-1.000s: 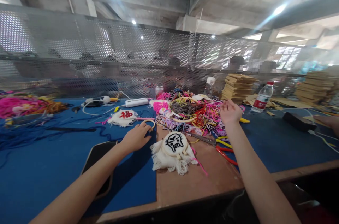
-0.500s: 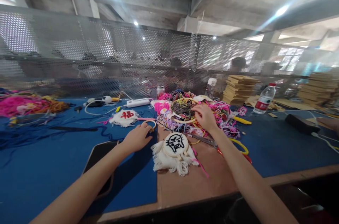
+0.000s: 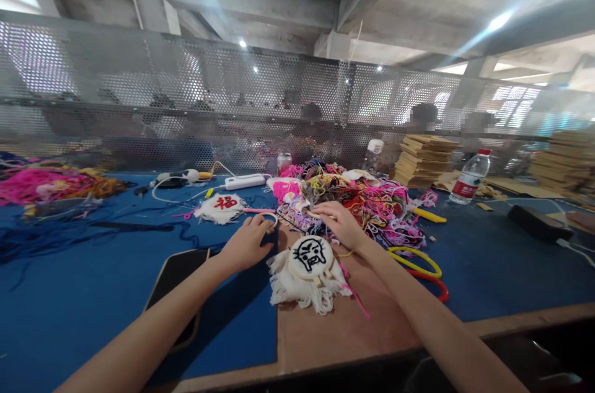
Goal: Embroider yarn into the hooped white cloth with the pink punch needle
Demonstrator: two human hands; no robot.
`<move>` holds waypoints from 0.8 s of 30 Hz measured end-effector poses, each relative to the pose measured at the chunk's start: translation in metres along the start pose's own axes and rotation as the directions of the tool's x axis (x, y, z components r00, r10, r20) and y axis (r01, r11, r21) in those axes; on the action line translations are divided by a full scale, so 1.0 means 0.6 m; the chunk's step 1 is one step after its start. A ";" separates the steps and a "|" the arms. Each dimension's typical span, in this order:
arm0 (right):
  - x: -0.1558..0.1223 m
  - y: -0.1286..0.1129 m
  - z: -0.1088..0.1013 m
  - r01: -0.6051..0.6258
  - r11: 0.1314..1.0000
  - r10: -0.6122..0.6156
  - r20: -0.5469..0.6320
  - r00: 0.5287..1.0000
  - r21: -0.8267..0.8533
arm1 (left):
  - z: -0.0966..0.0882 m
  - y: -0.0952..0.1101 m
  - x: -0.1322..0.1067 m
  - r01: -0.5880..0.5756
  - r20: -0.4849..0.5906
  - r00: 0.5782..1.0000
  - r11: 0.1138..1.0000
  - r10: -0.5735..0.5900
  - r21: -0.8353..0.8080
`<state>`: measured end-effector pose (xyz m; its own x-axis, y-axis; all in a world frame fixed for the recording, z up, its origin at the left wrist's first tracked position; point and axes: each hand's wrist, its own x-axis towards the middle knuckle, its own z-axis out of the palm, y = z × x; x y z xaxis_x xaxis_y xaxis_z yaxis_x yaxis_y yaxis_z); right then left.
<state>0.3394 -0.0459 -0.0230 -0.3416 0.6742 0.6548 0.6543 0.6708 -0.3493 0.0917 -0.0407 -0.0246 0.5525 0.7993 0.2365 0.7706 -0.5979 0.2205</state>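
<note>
My left hand (image 3: pixel 245 243) rests on the blue table cover with its fingers curled around a small wooden hoop (image 3: pixel 270 220). My right hand (image 3: pixel 341 224) lies on the near edge of a heap of coloured yarn (image 3: pixel 367 201), fingers bent onto the strands; whether it grips any I cannot make out. Between and just below the hands lies a round white embroidered piece with a black face and a white fringe (image 3: pixel 308 263) on the brown board (image 3: pixel 344 325).
A second white piece with a red character (image 3: pixel 223 204) lies left of the heap, with a white power strip (image 3: pixel 242 181) behind it. Yellow and red handles (image 3: pixel 421 269) lie at right, a dark tablet (image 3: pixel 179 281) at left. A water bottle (image 3: pixel 470 177), stacked boards (image 3: pixel 422 156) and a mesh screen stand behind.
My right hand has drawn back from the far right of the yarn heap to its near edge, close to the left hand. The left hand has stayed on the hoop.
</note>
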 end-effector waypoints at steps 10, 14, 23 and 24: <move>-0.012 -0.115 0.019 0.329 0.923 -0.380 0.349 0.857 0.198 | -0.014 0.035 0.013 0.214 0.265 0.952 0.282 0.155 -0.935; -0.016 -0.130 0.026 0.328 0.919 -0.392 0.426 0.815 0.220 | -0.009 0.035 0.017 0.243 0.268 0.963 0.388 0.011 -0.889; -0.020 -0.090 0.024 -0.042 0.999 0.039 0.092 0.995 0.031 | -0.027 0.058 -0.003 -0.231 -0.176 0.969 0.893 0.174 -0.386; -0.019 -0.081 0.023 -0.078 0.997 0.077 0.072 0.994 0.017 | -0.029 0.064 -0.008 -0.323 -0.153 0.945 0.890 0.288 -0.322</move>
<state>0.3023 -0.0822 -0.0228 -0.3385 0.7442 0.5758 0.6673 0.6213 -0.4108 0.1133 -0.0689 -0.0009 0.6957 0.5740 0.4319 0.4051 -0.8100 0.4241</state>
